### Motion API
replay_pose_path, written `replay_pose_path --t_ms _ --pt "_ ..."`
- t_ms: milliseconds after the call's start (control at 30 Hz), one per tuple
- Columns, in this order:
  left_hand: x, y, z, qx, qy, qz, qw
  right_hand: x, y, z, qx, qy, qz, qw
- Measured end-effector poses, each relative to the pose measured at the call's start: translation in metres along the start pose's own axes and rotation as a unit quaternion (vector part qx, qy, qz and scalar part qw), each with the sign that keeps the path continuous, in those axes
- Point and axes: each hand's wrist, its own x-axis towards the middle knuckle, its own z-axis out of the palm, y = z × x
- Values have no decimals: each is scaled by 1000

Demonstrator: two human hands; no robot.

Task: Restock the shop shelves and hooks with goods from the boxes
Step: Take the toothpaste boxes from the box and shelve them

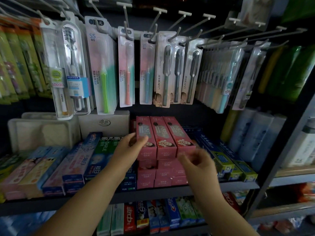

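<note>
The left hand (132,147) rests against the left side of the top row of three pink rectangular cardboard toothpaste boxes (164,137); its thumb lies on the upper face of the leftmost box, and the other fingers are hidden behind the box's side, so whether they curl round it cannot be told. The right hand (198,163) hovers just in front of the lower right corner of the same row, blurred, its fingers loosely curled and holding nothing; contact with the boxes cannot be confirmed.

The three boxes lie side by side, tilted up toward the rear, on top of a stack of matching pink boxes (161,176) at the middle of the dark shop shelf (170,190). Green-and-white toothpaste cartons (106,150) lie just left of the stack; blue-and-green cartons (226,159) lie just right. Above, packaged toothbrushes in clear blister cards (163,68) hang from grey metal hooks (192,38).
</note>
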Motion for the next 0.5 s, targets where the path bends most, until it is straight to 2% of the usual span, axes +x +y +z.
replay_pose_path --t_ms 67,100,233,367,500 --pt "-8 -11 -7 30 -42 10 999 14 1 -14 -70 41 -100 992" --pt "-10 -17 -9 45 -53 7 998 26 4 -19 -95 26 -111 989" --pt "-10 -25 -9 82 -32 24 996 60 19 -23 -139 -110 -32 984" --pt "-4 -25 -7 90 -1 51 995 69 28 -17 -142 -108 -55 982" --pt "-7 -30 0 109 -2 67 992 71 32 -16 -144 -103 -51 983"
